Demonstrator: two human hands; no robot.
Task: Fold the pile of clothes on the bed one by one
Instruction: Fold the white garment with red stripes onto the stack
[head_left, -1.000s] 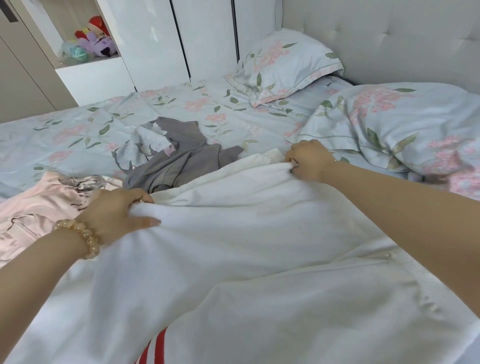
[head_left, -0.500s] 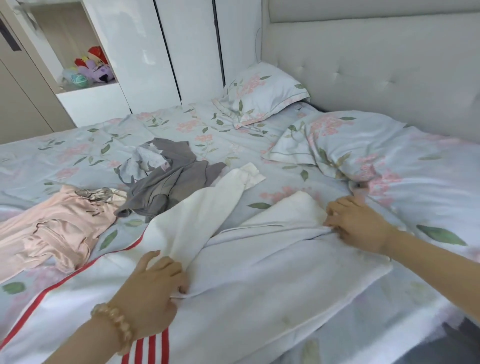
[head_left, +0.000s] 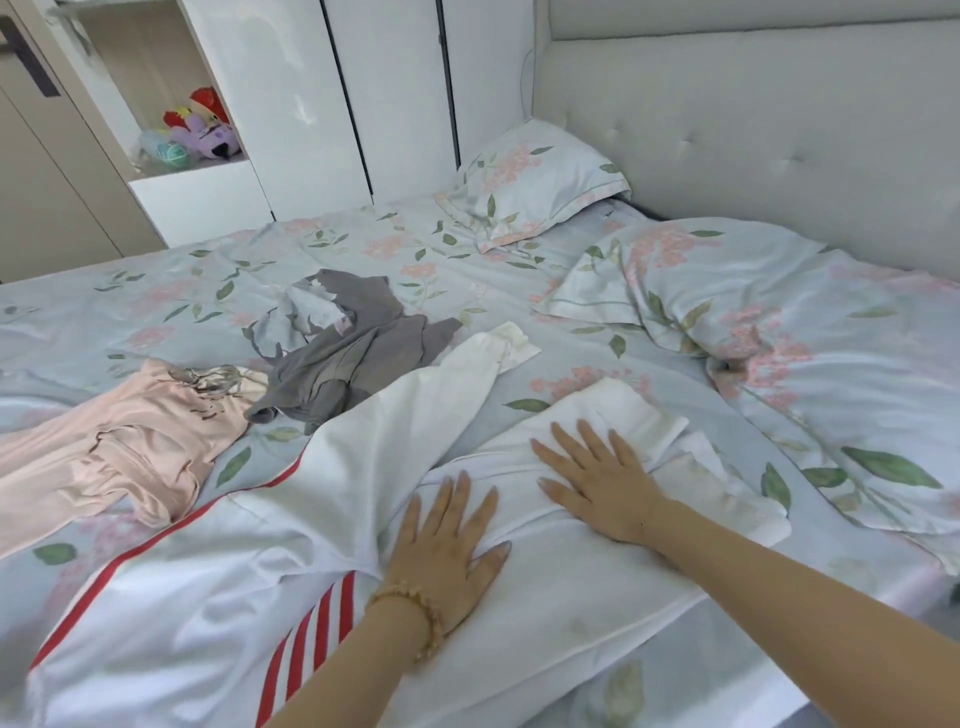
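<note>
Under both flat hands (head_left: 519, 514): white garment (head_left: 545, 597) on bed (head_left: 467, 270).

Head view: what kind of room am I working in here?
Most likely a home bedroom: a bed with floral sheets and a matching pillow, a padded headboard, and white wardrobe doors behind it.

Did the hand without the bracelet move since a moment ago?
Yes. The right hand was gripping the white garment near the quilt; now it lies flat on the garment, farther from the quilt and nearer the left hand.
</note>
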